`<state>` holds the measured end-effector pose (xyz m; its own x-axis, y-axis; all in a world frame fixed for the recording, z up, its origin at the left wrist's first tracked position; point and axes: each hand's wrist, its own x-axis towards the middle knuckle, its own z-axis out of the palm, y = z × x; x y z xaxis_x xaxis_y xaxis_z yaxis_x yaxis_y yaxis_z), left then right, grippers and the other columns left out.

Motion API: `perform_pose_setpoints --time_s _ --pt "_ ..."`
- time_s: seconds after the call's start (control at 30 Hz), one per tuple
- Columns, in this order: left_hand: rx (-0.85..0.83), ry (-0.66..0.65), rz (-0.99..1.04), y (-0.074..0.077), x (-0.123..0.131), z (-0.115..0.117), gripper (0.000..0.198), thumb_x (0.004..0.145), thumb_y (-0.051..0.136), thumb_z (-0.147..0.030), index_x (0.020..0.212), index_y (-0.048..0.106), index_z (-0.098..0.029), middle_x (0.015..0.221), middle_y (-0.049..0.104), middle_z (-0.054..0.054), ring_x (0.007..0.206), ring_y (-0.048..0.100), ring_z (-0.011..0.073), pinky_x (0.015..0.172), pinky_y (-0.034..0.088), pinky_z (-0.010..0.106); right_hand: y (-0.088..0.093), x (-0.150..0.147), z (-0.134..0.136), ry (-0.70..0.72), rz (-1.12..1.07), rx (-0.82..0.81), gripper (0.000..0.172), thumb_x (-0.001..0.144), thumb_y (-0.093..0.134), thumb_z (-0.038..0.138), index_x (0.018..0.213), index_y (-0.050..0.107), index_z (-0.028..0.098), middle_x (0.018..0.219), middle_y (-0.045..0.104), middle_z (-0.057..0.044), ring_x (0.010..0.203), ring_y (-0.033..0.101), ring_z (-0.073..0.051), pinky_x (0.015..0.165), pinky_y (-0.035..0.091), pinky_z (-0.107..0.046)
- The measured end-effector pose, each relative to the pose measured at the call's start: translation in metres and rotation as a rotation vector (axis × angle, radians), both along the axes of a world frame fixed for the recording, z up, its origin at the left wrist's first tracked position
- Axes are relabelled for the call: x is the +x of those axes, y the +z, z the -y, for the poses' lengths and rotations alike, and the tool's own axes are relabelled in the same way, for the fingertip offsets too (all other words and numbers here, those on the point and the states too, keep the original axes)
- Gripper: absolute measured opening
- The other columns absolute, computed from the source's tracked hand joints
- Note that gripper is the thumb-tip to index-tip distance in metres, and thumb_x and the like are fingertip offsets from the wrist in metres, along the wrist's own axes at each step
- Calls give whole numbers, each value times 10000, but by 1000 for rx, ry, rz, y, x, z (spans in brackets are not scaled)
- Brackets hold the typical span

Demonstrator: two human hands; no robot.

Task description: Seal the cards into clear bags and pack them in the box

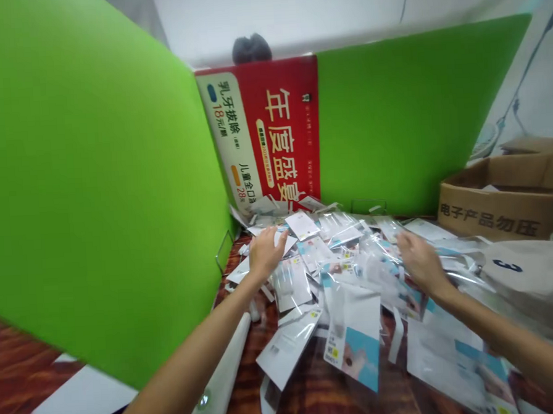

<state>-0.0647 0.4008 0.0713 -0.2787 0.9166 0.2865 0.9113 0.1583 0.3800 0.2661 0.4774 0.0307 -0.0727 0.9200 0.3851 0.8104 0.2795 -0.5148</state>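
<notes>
Left green panel [83, 149]: it is standing tall along the left side, its lower edge slanting down toward my end.
White sheet [87, 399]: it is lying below that panel's lower edge, at the bottom left.
White case [226, 370]: it is resting on the dark red-brown tabletop [333, 411], the left forearm partly covering it from me.
Red banner [295, 132]: it is standing at the back between the green panels, its big characters running sideways.
Left hand [266, 255]: I am reaching it over the left part of the heap, thumb standing a little apart from the fingers; I cannot tell whether it is gripping anything.
Packets [357, 326]: clear sleeves with white and blue cards are lying in a loose, overlapping heap between and around the hands, some tilting over others.
Right green panel [410, 113]: it is standing behind the heap, joining the banner's right edge.
Right hand [419, 261]: I am bringing it to the heap's right part, fingers curling near clear plastic; it is blurring, so I cannot tell its grip.
Cardboard box [499, 211]: it is sitting open-topped at the far right.
Pale bag [534, 274]: it is lying in front of the box, showing a dark "3".
</notes>
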Motion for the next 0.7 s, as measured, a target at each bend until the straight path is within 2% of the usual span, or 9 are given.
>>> perform_pose_setpoints --time_s 0.07,0.17,0.23,0.3,0.37,0.47,0.53,0.63,0.7 --pt "-33 -61 39 -3 13 53 577 995 375 -522 1424 460 -145 1475 490 169 1375 441 301 1135 335 523 -18 25 39 32 34 -18 754 859 253 717 1280 577 182 1295 606 -170 1245 513 -374 1064 368 -552" --pt "-191 -182 92 -26 35 130 901 729 621 -725 1406 532 -137 1504 428 222 1404 353 448 1146 312 586 -63 52 89 87 160 -101 878 665 434 829 1274 612 222 1309 609 -172 1259 498 -442 1063 336 -638" --pt "-257 -204 128 -44 47 166 927 670 704 -660 1400 543 -112 1509 385 255 1401 312 495 1138 312 610 -89 57 109 90 244 -114 851 692 411 806 1286 610 229 1344 587 -172 1303 464 -439 1051 335 -664" --pt "-271 -201 156 -56 53 184 834 703 718 -527 1409 535 -122 1519 369 251 1409 304 488 1152 304 587 -99 54 117 61 267 -74 815 735 385 757 1292 602 202 1346 581 -185 1309 457 -441 1030 334 -693" --pt "-262 -196 176 -60 54 190 769 734 714 -407 1428 506 -146 1534 368 232 1424 309 452 1173 271 565 -92 48 119 27 248 -13 797 768 370 711 1299 582 155 1347 569 -215 1301 454 -458 1020 294 -733" --pt "-263 -202 235 -53 51 187 670 796 710 -343 1407 499 -166 1540 386 199 1427 338 376 1172 249 569 -61 33 132 44 231 83 734 824 375 639 1322 535 124 1418 499 -217 1363 382 -417 1101 216 -680" --pt "-280 -220 307 -41 50 183 579 840 694 -360 1360 530 -165 1504 446 174 1397 393 345 1154 266 584 -36 12 151 207 184 142 664 838 452 588 1328 532 146 1439 485 -187 1396 345 -364 1157 193 -583" --pt "-315 -321 461 -16 50 179 471 851 683 -402 1256 618 -173 1377 595 131 1289 529 301 1125 330 549 -4 -35 181 650 -39 68 541 839 573 413 1333 558 194 1448 486 -160 1410 313 -369 1160 112 -604" --pt "-334 -397 583 3 49 180 414 836 663 -477 1144 692 -201 1262 688 84 1199 606 268 1095 395 477 11 -67 191 776 -90 -1 413 809 580 314 1209 649 240 1323 607 -121 1300 461 -360 1129 201 -601"
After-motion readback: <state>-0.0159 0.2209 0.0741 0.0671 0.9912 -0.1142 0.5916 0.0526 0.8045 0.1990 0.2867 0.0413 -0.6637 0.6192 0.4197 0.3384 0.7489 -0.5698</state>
